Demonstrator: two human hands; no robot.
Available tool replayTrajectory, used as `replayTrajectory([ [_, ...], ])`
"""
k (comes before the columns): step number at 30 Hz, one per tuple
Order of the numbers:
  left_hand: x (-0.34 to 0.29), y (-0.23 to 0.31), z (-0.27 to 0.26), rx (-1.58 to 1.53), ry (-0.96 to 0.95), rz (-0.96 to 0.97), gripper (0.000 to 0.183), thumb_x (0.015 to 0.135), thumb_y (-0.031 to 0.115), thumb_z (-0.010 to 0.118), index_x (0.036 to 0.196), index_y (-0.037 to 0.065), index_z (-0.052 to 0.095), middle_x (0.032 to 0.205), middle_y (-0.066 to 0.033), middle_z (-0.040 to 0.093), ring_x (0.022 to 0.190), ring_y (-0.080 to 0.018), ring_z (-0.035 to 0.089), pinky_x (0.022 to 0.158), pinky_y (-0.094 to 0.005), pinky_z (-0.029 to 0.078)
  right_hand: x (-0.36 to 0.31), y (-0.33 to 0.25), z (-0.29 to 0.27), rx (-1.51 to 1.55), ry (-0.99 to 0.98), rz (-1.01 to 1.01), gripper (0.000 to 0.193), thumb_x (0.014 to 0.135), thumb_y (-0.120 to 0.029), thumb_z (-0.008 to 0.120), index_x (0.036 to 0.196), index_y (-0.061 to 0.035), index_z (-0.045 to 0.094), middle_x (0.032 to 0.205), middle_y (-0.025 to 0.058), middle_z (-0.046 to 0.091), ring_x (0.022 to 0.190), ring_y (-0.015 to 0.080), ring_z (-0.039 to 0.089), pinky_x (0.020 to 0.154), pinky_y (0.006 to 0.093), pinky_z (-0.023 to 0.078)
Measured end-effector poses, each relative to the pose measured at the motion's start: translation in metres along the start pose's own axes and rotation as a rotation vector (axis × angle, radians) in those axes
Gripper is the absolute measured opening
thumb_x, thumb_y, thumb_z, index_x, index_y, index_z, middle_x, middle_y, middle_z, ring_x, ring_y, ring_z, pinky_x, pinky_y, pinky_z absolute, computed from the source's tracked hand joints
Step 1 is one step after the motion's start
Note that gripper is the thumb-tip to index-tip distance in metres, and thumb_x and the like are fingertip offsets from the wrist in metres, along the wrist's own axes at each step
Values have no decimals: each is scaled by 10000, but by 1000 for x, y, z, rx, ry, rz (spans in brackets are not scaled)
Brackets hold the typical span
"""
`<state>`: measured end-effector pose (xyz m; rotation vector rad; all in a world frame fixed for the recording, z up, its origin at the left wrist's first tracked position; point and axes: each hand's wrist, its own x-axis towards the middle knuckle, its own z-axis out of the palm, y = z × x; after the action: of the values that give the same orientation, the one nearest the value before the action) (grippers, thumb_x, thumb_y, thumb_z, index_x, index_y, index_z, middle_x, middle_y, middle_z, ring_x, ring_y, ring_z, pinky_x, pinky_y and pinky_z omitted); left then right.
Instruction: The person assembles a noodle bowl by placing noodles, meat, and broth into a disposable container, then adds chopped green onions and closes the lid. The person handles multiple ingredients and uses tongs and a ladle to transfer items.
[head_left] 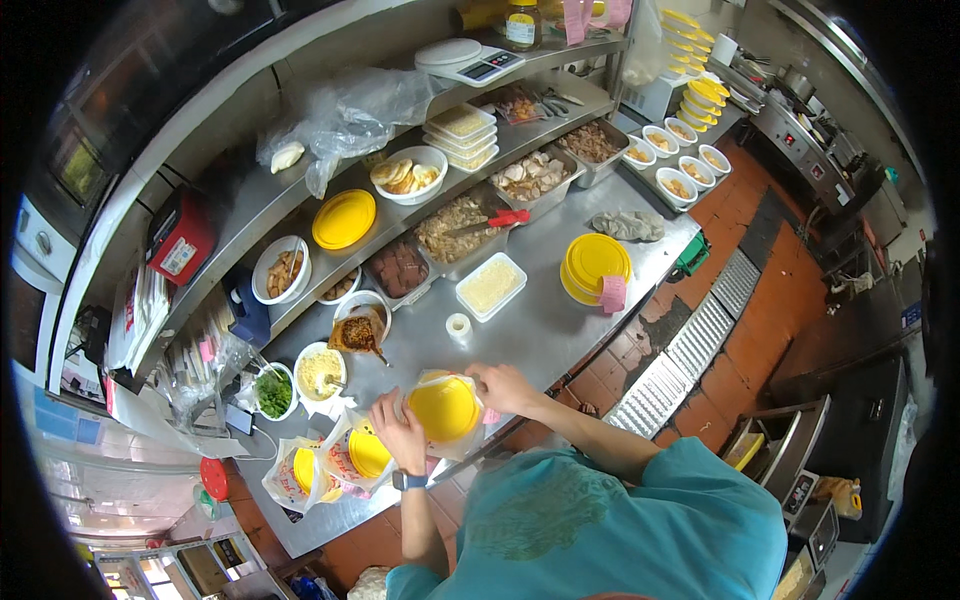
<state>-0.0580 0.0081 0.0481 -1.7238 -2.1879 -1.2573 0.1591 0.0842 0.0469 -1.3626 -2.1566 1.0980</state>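
Note:
In front of me on the steel counter, a clear plastic bag (426,380) surrounds a tub with a yellow lid (443,408). My left hand (399,437), with a watch on its wrist, has its fingers closed at the bag's left edge. On the other side my right hand (503,388) pinches the bag near its upper right rim. Left of these stand two more bagged tubs, one with a yellow lid (369,453) beside my left hand and another yellow lid (306,468) farther left. A roll of tape (458,325) rests just beyond my hands.
Toward the back stand metal food trays (455,230), a white tray (491,286) and bowls of greens (274,391) and yellow bits (320,370). Yellow-lidded tubs (597,262) with a pink slip are on the right. Shelves (250,200) overhang the counter.

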Motion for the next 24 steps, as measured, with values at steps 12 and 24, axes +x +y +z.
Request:
replayTrajectory([
  [12,42,353,-15,-1683,-937,477,467,938,478,624,962,21,713,781,-109,656,662,-230,585,648,-359,476,-111,146,-136,177,109,-29,345,929,-313,634,828,13,686,753,225,647,691,396,640,647,463,497],
  [24,25,603,29,-2570,-1371,457,1198,836,831,458,1437,-199,350,1510,-331,395,1389,-360,454,1199,-368,250,-180,265,-215,375,140,333,418,914,-356,638,782,41,636,645,198,587,606,331,625,593,443,469],
])
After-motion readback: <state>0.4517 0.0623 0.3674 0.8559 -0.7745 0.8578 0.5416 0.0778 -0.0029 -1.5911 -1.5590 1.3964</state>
